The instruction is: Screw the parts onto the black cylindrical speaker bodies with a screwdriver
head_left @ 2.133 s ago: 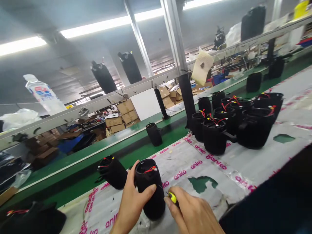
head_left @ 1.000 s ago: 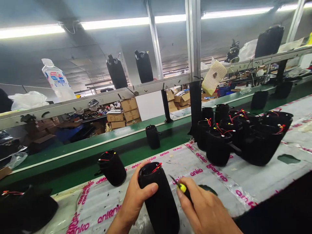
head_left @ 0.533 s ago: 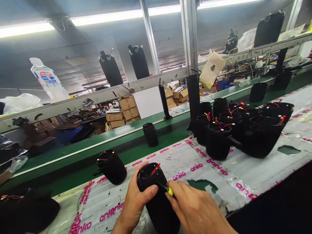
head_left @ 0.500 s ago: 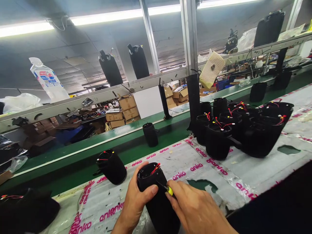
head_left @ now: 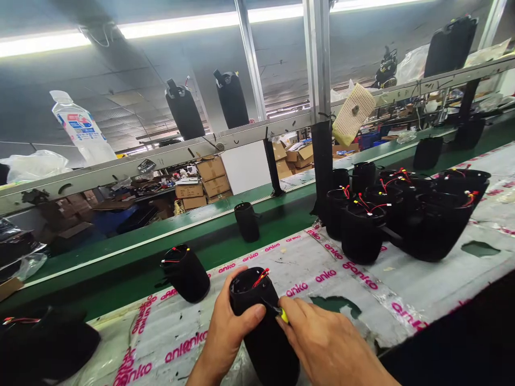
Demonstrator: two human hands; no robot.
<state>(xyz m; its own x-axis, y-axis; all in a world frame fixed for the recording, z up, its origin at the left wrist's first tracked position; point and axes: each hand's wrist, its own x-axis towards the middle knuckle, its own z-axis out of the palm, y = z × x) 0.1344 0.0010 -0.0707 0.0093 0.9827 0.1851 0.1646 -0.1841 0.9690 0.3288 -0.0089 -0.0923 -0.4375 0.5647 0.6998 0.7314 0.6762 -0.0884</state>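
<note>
My left hand [head_left: 226,332] is wrapped round a black fabric-covered cylinder shell [head_left: 263,332] that stands on the bench with red wires poking out of its open top. My right hand [head_left: 330,348] holds a small tool with a yellow handle [head_left: 282,316]. Its dark tip touches the side of the shell just below the rim. A second black shell [head_left: 185,272] with red wires stands alone to the left, apart from both hands.
A cluster of several black shells with wires [head_left: 402,212] stands at the right on the taped sheet [head_left: 322,276]. One more shell [head_left: 247,221] sits on the green conveyor [head_left: 132,257]. A rail [head_left: 161,158] overhead carries a bottle [head_left: 82,128] and black housings. A dark heap [head_left: 44,346] lies bottom left.
The tool tip, held off the shell a second ago, now rests against its upper side. My left hand keeps the same grip and the shell has barely shifted.
</note>
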